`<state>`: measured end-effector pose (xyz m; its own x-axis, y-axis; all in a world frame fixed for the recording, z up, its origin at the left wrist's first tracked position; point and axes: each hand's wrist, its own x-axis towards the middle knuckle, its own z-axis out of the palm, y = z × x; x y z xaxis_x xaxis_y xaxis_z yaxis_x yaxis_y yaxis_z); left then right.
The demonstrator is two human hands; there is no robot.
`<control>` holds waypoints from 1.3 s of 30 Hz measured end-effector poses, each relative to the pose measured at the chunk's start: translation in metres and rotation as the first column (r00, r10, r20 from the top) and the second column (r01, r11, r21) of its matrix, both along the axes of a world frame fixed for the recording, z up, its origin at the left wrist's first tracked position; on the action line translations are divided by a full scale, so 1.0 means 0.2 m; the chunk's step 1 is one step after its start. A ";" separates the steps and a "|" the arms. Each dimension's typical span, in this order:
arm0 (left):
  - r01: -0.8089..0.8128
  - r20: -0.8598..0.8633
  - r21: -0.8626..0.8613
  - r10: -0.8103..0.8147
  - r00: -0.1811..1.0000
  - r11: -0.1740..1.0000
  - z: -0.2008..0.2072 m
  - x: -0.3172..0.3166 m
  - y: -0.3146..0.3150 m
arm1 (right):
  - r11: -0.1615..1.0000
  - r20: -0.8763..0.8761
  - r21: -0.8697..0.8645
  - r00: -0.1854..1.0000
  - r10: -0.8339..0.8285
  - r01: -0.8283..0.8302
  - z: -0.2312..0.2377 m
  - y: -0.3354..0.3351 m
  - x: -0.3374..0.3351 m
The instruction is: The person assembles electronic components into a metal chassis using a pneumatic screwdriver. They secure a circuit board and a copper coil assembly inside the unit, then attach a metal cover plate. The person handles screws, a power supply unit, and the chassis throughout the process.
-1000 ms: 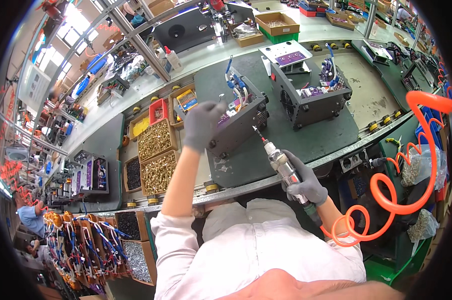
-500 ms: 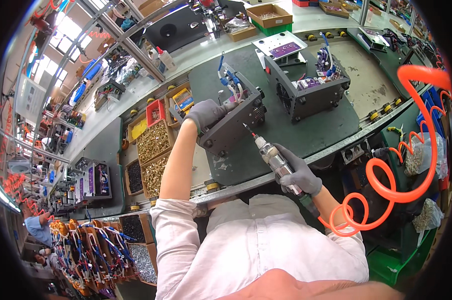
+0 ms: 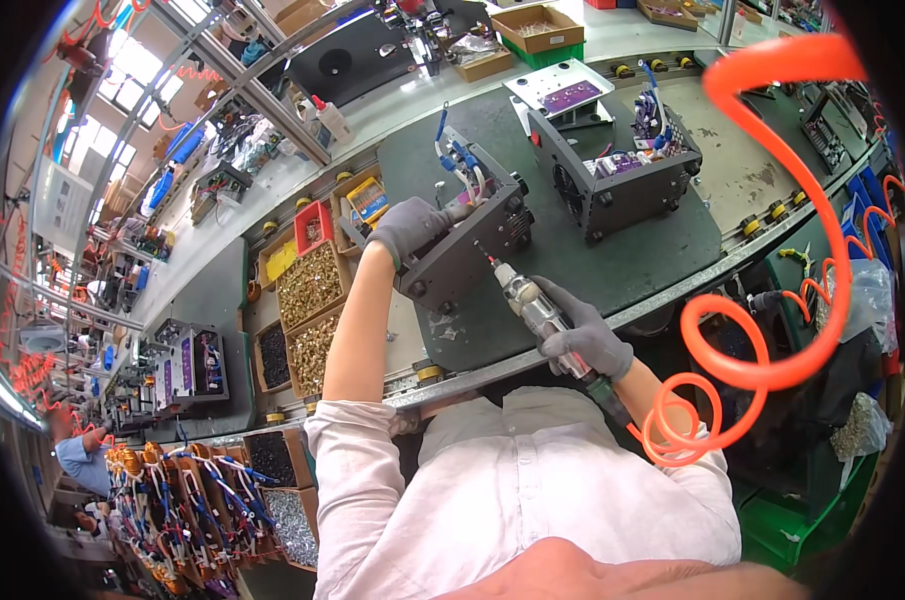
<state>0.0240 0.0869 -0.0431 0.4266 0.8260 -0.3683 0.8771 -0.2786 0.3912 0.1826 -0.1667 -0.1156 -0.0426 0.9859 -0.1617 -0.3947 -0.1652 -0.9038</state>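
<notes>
Near the middle of the frame you have a dark metal box point(image 3: 470, 245), tipped up on its edge on the green bench point(image 3: 613, 270), with blue and white wires sticking out on top. Your silver air screwdriver point(image 3: 536, 308) points its red-tipped bit at the box's side, touching it.

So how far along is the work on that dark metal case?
The boards and wiring already sit inside the dark case. The left hand braces it while the right hand presses the air screwdriver against its side panel. Remaining screws can't be counted.
</notes>
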 end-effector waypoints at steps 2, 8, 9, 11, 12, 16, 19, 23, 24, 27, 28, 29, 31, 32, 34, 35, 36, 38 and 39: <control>-0.089 0.309 0.083 0.059 0.949 0.993 -0.04 -0.04 0.04 | 1.000 -0.052 -0.022 0.999 0.005 -0.007 0.04 0.00 -0.02; 0.267 0.677 -0.630 0.684 -0.271 0.729 -0.06 -0.30 0.02 | 0.998 -0.108 -0.018 0.992 0.058 -0.060 0.07 -0.03 0.01; 0.391 0.616 -0.624 0.734 -0.286 0.676 -0.06 -0.35 -0.03 | 0.997 -0.134 -0.019 0.988 0.074 -0.077 0.06 -0.04 0.02; 0.483 0.552 -0.632 0.790 -0.266 0.605 -0.05 -0.42 -0.17 | 0.993 -0.182 -0.025 0.977 0.109 -0.115 0.05 -0.07 0.03; 0.457 0.553 -0.661 0.798 -0.240 0.595 0.00 -0.41 -0.29 | 0.992 -0.160 -0.016 0.979 0.123 -0.127 0.08 -0.09 0.03; 0.560 0.529 -0.655 0.837 -0.138 0.507 -0.10 -0.42 -0.59 | 0.958 -0.303 0.060 0.909 0.285 -0.280 0.13 -0.17 0.02; 0.593 0.537 -0.663 0.842 -0.049 0.458 -0.23 -0.40 -0.69 | 0.935 -0.304 0.058 0.886 0.349 -0.349 0.12 -0.20 -0.01; 0.742 0.530 -0.552 0.847 -0.041 0.381 -0.31 -0.36 -0.72 | 0.924 -0.277 0.034 0.885 0.375 -0.381 0.15 -0.20 -0.05; 0.744 0.530 -0.544 0.846 -0.053 0.387 -0.31 -0.35 -0.73 | 0.924 -0.277 0.023 0.885 0.373 -0.382 0.16 -0.21 -0.06; 0.777 0.499 -0.512 0.863 -0.078 0.366 -0.34 -0.34 -0.75 | 0.924 -0.300 0.012 0.880 0.367 -0.382 0.15 -0.22 -0.08; 0.792 0.483 -0.501 0.872 -0.080 0.350 -0.35 -0.34 -0.76 | 0.927 -0.315 0.005 0.879 0.357 -0.375 0.15 -0.23 -0.08; 0.790 0.484 -0.490 0.869 -0.105 0.368 -0.35 -0.33 -0.76 | 0.930 -0.330 -0.003 0.878 0.346 -0.367 0.15 -0.24 -0.09; 0.788 0.485 -0.468 0.862 -0.150 0.400 -0.35 -0.32 -0.77 | 0.933 -0.349 -0.016 0.876 0.332 -0.360 0.15 -0.25 -0.09; 0.800 0.497 -0.448 0.855 -0.148 0.399 -0.36 -0.32 -0.77 | 0.933 -0.353 -0.020 0.876 0.330 -0.360 0.15 -0.26 -0.09; 0.821 0.522 -0.408 0.840 -0.149 0.399 -0.39 -0.32 -0.77 | 0.935 -0.363 -0.032 0.876 0.319 -0.353 0.15 -0.27 -0.08; 0.801 0.532 -0.437 0.835 -0.136 0.410 -0.40 -0.32 -0.78 | 0.937 -0.369 -0.038 0.876 0.310 -0.348 0.15 -0.27 -0.09; 0.778 0.542 -0.466 0.831 -0.124 0.420 -0.40 -0.31 -0.79 | 0.939 -0.374 -0.045 0.877 0.302 -0.342 0.15 -0.28 -0.09; 0.730 0.544 -0.520 0.831 -0.116 0.443 -0.42 -0.30 -0.80 | 0.933 -0.276 -0.048 0.903 0.330 -0.356 0.13 -0.28 -0.07; 0.704 0.539 -0.544 0.833 -0.123 0.456 -0.43 -0.29 -0.81 | 0.930 -0.225 -0.050 0.911 0.344 -0.364 0.12 -0.28 -0.06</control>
